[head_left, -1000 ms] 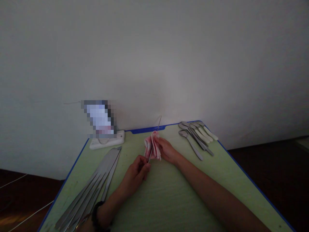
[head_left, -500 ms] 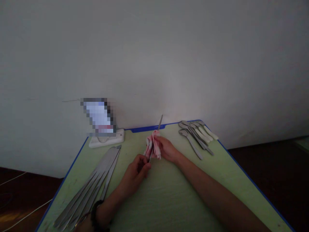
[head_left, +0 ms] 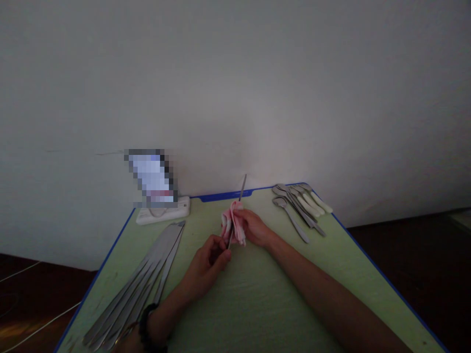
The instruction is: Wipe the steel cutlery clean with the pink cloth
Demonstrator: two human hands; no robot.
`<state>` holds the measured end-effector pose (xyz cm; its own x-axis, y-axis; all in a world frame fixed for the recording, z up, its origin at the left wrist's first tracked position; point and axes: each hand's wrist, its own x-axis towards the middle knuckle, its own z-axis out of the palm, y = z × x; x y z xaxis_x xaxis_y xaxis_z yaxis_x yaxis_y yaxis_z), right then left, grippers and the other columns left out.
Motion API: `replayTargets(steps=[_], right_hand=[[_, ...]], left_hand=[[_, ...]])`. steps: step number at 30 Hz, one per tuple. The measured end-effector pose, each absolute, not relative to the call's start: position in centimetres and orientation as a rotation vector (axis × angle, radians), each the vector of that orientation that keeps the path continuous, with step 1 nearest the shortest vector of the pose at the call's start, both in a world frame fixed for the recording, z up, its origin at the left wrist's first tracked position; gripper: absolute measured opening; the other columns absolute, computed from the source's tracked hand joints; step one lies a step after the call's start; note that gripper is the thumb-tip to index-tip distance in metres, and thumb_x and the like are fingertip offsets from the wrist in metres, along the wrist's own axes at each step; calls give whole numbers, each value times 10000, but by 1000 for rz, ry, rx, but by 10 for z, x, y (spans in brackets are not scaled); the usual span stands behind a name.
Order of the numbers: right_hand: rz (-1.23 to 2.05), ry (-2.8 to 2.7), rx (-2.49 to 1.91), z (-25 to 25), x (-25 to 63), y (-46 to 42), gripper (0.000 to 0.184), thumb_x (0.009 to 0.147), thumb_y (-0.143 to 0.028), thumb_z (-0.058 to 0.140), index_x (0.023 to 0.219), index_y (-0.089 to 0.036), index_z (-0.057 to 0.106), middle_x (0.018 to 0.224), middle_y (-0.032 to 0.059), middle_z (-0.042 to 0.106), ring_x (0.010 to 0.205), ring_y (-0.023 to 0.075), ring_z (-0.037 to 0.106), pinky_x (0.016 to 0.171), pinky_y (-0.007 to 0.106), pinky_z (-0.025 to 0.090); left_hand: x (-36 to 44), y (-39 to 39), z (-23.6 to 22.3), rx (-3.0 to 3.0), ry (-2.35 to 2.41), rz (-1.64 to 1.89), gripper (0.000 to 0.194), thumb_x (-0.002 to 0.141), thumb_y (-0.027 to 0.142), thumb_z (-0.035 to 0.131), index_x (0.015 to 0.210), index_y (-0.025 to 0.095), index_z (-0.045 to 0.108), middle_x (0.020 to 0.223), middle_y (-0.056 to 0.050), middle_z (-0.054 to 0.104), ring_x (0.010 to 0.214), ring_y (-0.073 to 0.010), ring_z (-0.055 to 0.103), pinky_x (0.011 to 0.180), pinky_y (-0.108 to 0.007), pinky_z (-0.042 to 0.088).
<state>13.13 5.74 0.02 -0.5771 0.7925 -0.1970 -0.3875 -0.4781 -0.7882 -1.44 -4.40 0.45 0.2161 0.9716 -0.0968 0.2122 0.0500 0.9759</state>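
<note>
My left hand [head_left: 213, 257] is closed on the near end of a slim metal table knife [head_left: 243, 187], low over the middle of the table. A crumpled pink and white cloth [head_left: 227, 223] is folded around the middle of the knife, and my right hand [head_left: 253, 228] pinches it from the right. The knife's narrow far end sticks out above the cloth, tilted up and away; its middle is hidden. Left of my left hand, several long flat metal knives [head_left: 147, 267] lie fanned out, partly covered by my forearm.
On the green table [head_left: 257, 304] with a blue edge, spoons [head_left: 290, 215] and forks, some with white handles [head_left: 321, 201], lie at the back right. A lit, pixelated screen [head_left: 152, 176] leans above a white box [head_left: 165, 212] at the back left. A wall [head_left: 235, 98] stands behind.
The cloth and my right hand have shifted slightly down along the knife. The knife has turned a little, so its far end looks thinner. My left hand keeps its grip.
</note>
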Motion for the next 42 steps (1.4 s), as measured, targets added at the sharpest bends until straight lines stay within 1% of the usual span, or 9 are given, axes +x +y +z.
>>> replayTargets(steps=[5,13,18,24,33,39,42], right_hand=[[2107,-952,-696,1,132,57,233,758,-323,521,756,-110,615,601,56,652,545,163,610,533,278,510],[2116,-982,-701,2,132,56,256,775,-326,497,752,-103,622,600,61,654,532,167,610,499,277,511],[2101,-950,-712,2,131,57,216,778,-305,503,719,-121,600,578,39,640,474,145,571,469,267,494],[2067,-924,-762,3,131,56,217,772,-321,535,779,-118,611,601,41,645,527,158,598,519,273,498],[2062,-921,-772,0,131,57,213,780,-325,543,766,-123,608,573,26,626,521,149,583,534,267,486],[2071,-918,-760,1,130,57,212,765,-334,552,743,-129,601,579,29,631,508,156,584,489,268,483],[2083,-940,-763,1,131,56,224,782,-345,535,783,-131,600,579,29,633,510,160,586,499,277,489]], left_hand=[[-15,-44,5,1396,1200,895,180,826,334,532,846,200,413,718,45,435,619,-101,411,563,-219,339],[-15,-43,3,1411,1211,877,165,834,328,518,841,201,413,717,48,430,623,-104,407,569,-217,332],[-14,-43,4,1403,1222,872,171,838,340,512,836,201,413,701,54,419,616,-104,403,564,-218,331],[-13,-44,5,1404,1238,870,174,842,345,503,835,201,405,678,62,406,589,-99,392,543,-215,317],[-14,-43,4,1412,1248,872,171,835,350,508,832,204,419,675,60,421,591,-102,403,550,-217,322],[-13,-43,5,1413,1262,864,157,832,331,503,822,205,411,675,61,417,592,-102,397,546,-215,320],[-13,-43,6,1412,1256,863,162,827,335,511,822,203,417,678,59,423,590,-102,398,542,-214,321]])
